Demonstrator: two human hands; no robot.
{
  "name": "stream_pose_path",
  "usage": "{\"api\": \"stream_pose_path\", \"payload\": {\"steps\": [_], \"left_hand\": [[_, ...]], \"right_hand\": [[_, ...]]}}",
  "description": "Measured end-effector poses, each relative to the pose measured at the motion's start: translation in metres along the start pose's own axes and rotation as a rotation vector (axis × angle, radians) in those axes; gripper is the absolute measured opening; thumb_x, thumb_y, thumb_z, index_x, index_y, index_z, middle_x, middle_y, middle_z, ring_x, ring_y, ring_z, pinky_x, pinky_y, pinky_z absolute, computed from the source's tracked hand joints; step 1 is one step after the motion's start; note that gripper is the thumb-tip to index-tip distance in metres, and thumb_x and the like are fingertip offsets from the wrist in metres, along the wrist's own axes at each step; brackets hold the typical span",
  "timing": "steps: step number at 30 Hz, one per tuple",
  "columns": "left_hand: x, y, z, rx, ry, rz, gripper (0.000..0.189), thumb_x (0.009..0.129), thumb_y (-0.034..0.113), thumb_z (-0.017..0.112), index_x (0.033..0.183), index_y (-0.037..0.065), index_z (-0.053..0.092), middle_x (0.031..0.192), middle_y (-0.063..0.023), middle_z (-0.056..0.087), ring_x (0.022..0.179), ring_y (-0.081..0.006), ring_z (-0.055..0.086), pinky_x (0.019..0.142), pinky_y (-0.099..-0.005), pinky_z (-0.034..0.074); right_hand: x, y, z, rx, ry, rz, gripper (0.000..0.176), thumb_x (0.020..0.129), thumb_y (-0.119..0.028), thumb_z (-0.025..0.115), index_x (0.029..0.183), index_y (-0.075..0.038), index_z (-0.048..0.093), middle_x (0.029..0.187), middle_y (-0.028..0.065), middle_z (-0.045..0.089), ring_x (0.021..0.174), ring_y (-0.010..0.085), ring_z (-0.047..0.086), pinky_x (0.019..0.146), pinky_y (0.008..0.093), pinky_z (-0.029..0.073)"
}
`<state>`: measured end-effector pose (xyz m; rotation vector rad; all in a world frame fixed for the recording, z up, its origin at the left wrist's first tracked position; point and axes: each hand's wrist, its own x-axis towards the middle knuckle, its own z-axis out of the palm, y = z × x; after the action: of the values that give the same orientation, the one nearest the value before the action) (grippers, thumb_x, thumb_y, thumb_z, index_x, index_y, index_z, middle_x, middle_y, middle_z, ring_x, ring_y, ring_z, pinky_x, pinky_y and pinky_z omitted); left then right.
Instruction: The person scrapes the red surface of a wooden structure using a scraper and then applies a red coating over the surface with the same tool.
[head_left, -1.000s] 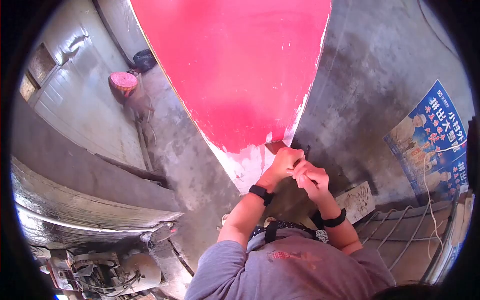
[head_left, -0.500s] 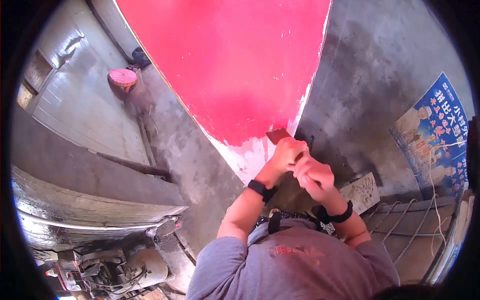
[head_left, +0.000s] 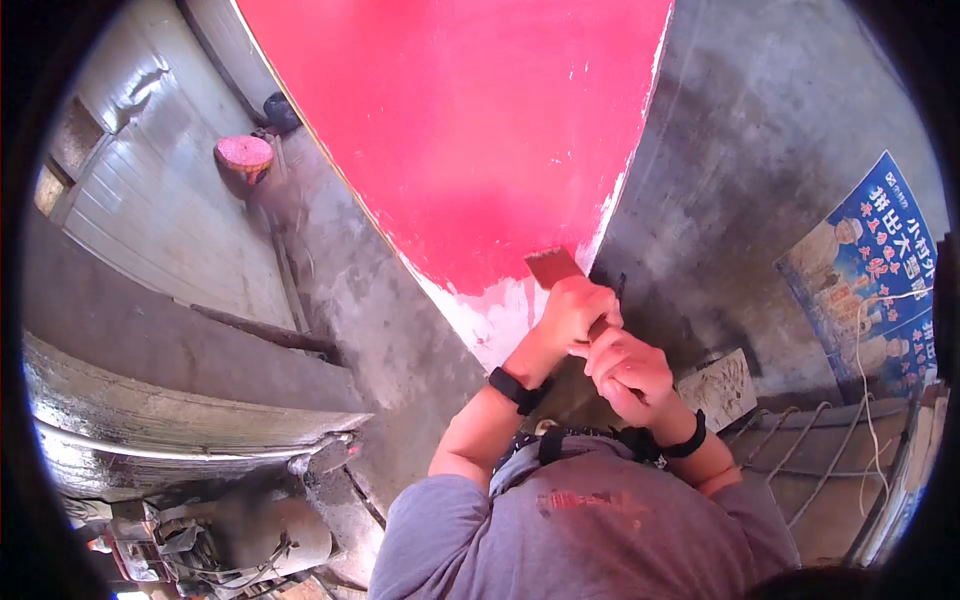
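Pointing toward upper left, blade foremost: one scraper, long axis diagonal, at the red panel's narrow end, near its right edge. Left hand: fingers clenched around it, nearer the blade. Right hand: fingers curled around the handle's lower part.

Both forearms angled inward, left hand closed ahead, right hand curled just behind

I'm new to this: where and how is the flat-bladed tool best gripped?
Probably by its narrow handle, from the near side: the broad blade points away over the red panel, and the handle slants back through the left hand toward the right hand.
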<state>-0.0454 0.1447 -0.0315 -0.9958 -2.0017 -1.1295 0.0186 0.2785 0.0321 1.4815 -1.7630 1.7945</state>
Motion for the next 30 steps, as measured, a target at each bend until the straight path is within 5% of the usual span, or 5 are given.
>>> {"api": "stream_pose_path", "payload": {"steps": [4, 6, 9, 28, 30], "left_hand": [[-0.018, -0.015, 0.010, 0.012, -0.006, -0.027, 0.018, 0.060, 0.027, 0.064, 0.062, 0.012, 0.054, 0.057, -0.0048, 0.055, 0.053, -0.0273, 0.057, 0.048, -0.0362, 0.042], [-0.037, -0.025, 0.018, -0.059, -0.112, -0.247, 0.018, 0.060, 0.026, 0.063, 0.063, 0.010, 0.055, 0.057, -0.0072, 0.056, 0.054, -0.0291, 0.056, 0.049, -0.0372, 0.042], [-0.032, -0.019, 0.011, -0.112, -0.056, -0.209, 0.016, 0.064, 0.018, 0.065, 0.057, 0.010, 0.052, 0.057, -0.0079, 0.054, 0.053, -0.0290, 0.054, 0.048, -0.0367, 0.039], [-0.008, -0.002, -0.003, -0.043, 0.034, 0.006, 0.019, 0.057, 0.026, 0.064, 0.062, 0.010, 0.055, 0.056, -0.0083, 0.054, 0.053, -0.0301, 0.054, 0.047, -0.0386, 0.040], [-0.039, -0.027, 0.020, -0.064, -0.039, -0.143, 0.021, 0.058, 0.027, 0.064, 0.063, 0.010, 0.054, 0.056, -0.0095, 0.053, 0.052, -0.0312, 0.054, 0.046, -0.0390, 0.040]], "right_hand": [[-0.012, 0.023, 0.000, 0.026, -0.017, 0.065, 0.016, 0.074, 0.008, 0.047, 0.059, 0.003, 0.047, 0.068, 0.0092, 0.055, 0.069, 0.0227, 0.054, 0.074, 0.0377, 0.053], [-0.024, 0.047, 0.003, 0.126, 0.021, 0.250, 0.017, 0.077, 0.007, 0.041, 0.062, 0.003, 0.048, 0.064, 0.0086, 0.052, 0.070, 0.0217, 0.052, 0.079, 0.0484, 0.054], [-0.018, 0.038, 0.005, 0.077, 0.020, 0.181, 0.015, 0.075, 0.010, 0.046, 0.061, 0.003, 0.048, 0.069, 0.0087, 0.054, 0.068, 0.0220, 0.054, 0.075, 0.0386, 0.053], [-0.005, 0.004, 0.009, -0.017, -0.026, 0.071, 0.012, 0.072, 0.008, 0.048, 0.061, 0.003, 0.049, 0.068, 0.0099, 0.055, 0.068, 0.0230, 0.054, 0.077, 0.0424, 0.053], [-0.023, 0.033, 0.007, 0.005, -0.005, 0.137, 0.014, 0.074, 0.009, 0.049, 0.061, 0.003, 0.048, 0.068, 0.0108, 0.055, 0.068, 0.0234, 0.054, 0.076, 0.0415, 0.053]]}}
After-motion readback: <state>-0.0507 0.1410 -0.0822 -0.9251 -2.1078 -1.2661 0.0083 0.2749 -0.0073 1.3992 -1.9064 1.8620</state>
